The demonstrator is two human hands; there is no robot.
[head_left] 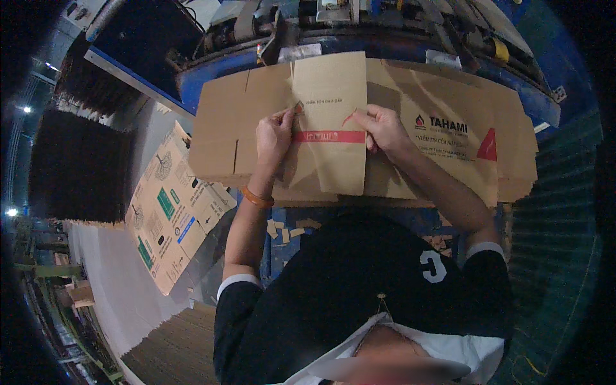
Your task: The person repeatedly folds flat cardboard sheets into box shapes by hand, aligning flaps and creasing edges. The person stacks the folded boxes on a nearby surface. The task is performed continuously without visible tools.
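Observation:
A printed cardboard box blank (330, 167) stretches out before me, its narrow yellowish panel with a red band tilted up toward me. My left hand (274, 138) is closed in a pinch at the panel's left edge, beside a small flame mark. At the right edge, my right hand (387, 131) pinches the panel between thumb and fingers, near a thin curved red mark. The wider part of the blank, with dark print and a red triangle (487, 145), lies to the right. Plain brown cardboard (221, 128) extends to the left.
Blue machinery with rollers (256, 32) runs along the far side. Leftward, a printed sheet (173, 212) lies on the floor, near dark stacks of cardboard (77, 173). Small cardboard scraps (282, 232) lie below the blank. A corrugated stack (176, 346) sits at the lower left.

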